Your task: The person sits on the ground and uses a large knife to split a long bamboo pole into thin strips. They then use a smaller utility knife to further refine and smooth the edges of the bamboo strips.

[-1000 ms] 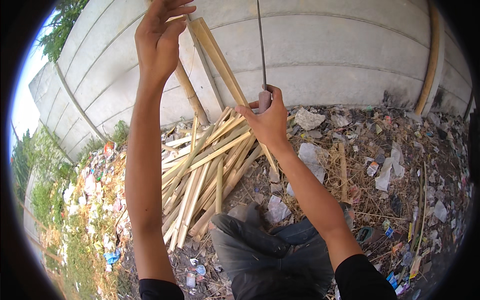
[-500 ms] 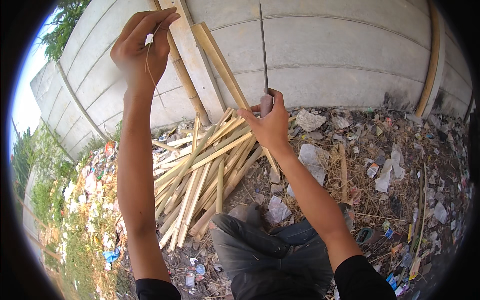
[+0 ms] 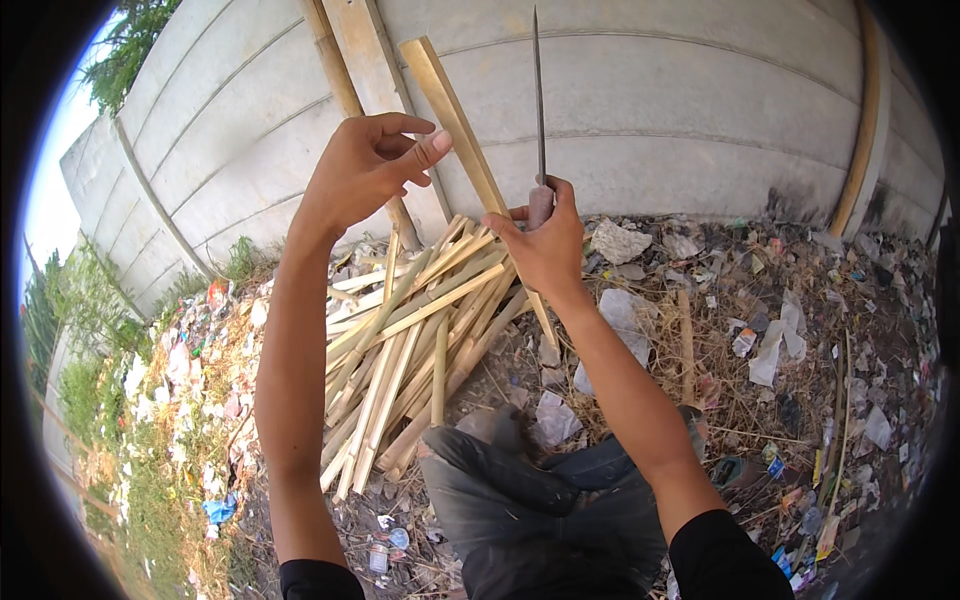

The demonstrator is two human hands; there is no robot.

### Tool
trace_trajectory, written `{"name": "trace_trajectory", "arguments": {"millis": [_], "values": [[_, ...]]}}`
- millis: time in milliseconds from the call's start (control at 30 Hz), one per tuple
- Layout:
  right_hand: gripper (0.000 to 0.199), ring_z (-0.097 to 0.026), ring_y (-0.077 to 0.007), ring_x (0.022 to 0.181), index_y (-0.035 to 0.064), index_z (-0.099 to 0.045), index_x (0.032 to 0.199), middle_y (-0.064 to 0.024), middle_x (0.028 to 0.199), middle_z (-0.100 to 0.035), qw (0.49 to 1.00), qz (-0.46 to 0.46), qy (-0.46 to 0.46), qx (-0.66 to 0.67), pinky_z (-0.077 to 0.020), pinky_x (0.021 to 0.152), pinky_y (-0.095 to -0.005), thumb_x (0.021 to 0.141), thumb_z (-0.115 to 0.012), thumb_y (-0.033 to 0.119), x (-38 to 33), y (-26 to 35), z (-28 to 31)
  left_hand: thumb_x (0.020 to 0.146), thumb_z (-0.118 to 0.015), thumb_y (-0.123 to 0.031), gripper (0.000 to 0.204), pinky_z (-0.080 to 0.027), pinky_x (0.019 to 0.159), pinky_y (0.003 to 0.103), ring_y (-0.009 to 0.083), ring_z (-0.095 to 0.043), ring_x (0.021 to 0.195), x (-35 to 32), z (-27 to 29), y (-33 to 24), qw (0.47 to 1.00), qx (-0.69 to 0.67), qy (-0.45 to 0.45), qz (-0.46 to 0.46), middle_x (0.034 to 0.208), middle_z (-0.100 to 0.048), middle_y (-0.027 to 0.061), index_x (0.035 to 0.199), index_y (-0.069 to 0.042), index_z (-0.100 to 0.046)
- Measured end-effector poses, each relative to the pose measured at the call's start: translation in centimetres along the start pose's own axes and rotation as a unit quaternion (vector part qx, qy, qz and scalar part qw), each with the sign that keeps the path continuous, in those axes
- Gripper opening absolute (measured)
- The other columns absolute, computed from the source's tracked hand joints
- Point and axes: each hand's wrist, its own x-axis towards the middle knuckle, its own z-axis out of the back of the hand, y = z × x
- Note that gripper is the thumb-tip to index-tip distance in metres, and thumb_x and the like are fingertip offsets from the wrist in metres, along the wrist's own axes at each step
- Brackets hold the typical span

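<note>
My right hand is closed around the grip of a long-bladed knife, its thin dark blade pointing up. Between the thumb and fingers of that same hand, a split bamboo strip is also pinched. It leans up and to the left, and its lower end reaches the ground. To the left of the strip's upper half is my left hand, fingers apart and curved, the thumb tip close to the strip's edge. Nothing shows in it; whether the thumb touches the strip I cannot tell.
A heap of split bamboo strips lies in front of my bent legs. A grey concrete panel wall rises behind, with a bamboo pole leaning on it. Litter, dry straw and a pale stone cover the ground.
My left hand has come down and right toward the bamboo strip, its pinch opening; the thin fibre it held no longer shows. The right hand, knife and strip have shifted only slightly.
</note>
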Motion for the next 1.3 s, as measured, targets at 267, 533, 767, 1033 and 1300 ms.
{"name": "trace_trajectory", "arguments": {"millis": [267,533,767,1033,1300], "values": [[0.085,-0.075,-0.0238,0.081,-0.0087,-0.046,0.136,-0.0137,0.09,-0.077,1.0,0.007,0.018,0.0,-0.057,0.076,-0.0373,0.077,-0.096,0.028,-0.7,0.5,-0.8,0.093,-0.08,-0.023,0.029,-0.055,0.06,0.031,0.0163,-0.072,0.061,0.4,-0.2,-0.7,0.99,0.141,0.019,-0.005,0.073,-0.075,0.0126,0.09,0.005,-0.078],[0.088,-0.075,-0.0223,0.083,-0.0076,-0.048,0.137,-0.0146,0.092,-0.077,1.0,0.012,0.017,-0.005,-0.0569,0.077,-0.0368,0.076,-0.097,0.034,-0.2,-0.1,-0.5,0.095,-0.077,-0.028,0.029,-0.052,0.061,0.027,0.0117,-0.07,0.064,0.9,8.1,0.8,0.98,0.09,-0.178,-0.01,0.079,-0.077,0.0061,0.091,0.0,-0.078],[0.088,-0.075,-0.0221,0.084,-0.0077,-0.05,0.135,-0.015,0.092,-0.077,1.0,0.029,0.006,0.003,-0.0578,0.077,-0.0368,0.075,-0.097,0.036,0.2,-0.5,-0.1,0.088,-0.081,-0.034,0.042,-0.057,0.079,0.038,0.0271,-0.076,0.088,0.7,22.8,17.9,0.876,0.298,-0.332,0.185,0.096,-0.08,0.0149,0.107,0.003,-0.078],[0.072,-0.073,-0.0208,0.078,-0.0072,-0.051,0.122,-0.0163,0.091,-0.077,0.994,-0.038,0.058,0.083,-0.0574,0.069,-0.0349,0.077,-0.097,0.027,3.6,-2.6,2.2,0.088,-0.084,-0.044,0.08,-0.055,0.104,0.045,0.0386,-0.067,0.124,-4.8,4.2,21.6,0.892,0.254,0.278,0.249,0.131,-0.069,0.0299,0.145,0.005,-0.057],[0.073,-0.066,-0.0126,0.063,-0.0069,-0.053,0.121,-0.0131,0.089,-0.074,0.984,-0.085,0.1,0.117,-0.0504,0.05,-0.0268,0.075,-0.098,0.027,3.6,-2.8,1.9,0.093,-0.082,-0.024,0.056,-0.06,0.095,0.04,0.0317,-0.071,0.118,-2.5,-12.0,10.4,0.991,-0.032,0.117,-0.063,0.126,-0.072,0.0245,0.139,0.0,-0.062]]}}
